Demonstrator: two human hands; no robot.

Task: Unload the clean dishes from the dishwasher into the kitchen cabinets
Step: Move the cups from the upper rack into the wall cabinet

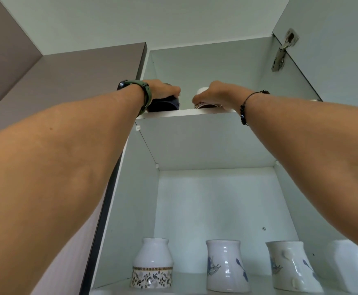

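Both arms reach up to the top shelf (pixel 186 113) of an open white wall cabinet. My left hand (pixel 163 89), with a green watch strap on the wrist, grips a dark blue cup (pixel 165 105) standing at the shelf's front left. My right hand (pixel 214 93), with a black bead bracelet on the wrist, holds a light patterned cup (pixel 205 105) beside it, about at the shelf's middle. A white rounded part (pixel 202 90) shows above the right hand's fingers. The shelf edge hides the bases of both cups.
On the lower shelf stand a white jar with a gold and black leaf band (pixel 152 265), two white mugs with blue motifs (pixel 227 267) (pixel 289 267) and another white vessel (pixel 352 267). The cabinet door (pixel 333 45) hangs open at right on its hinge (pixel 282 52). A grey-brown panel (pixel 67 81) flanks the left.
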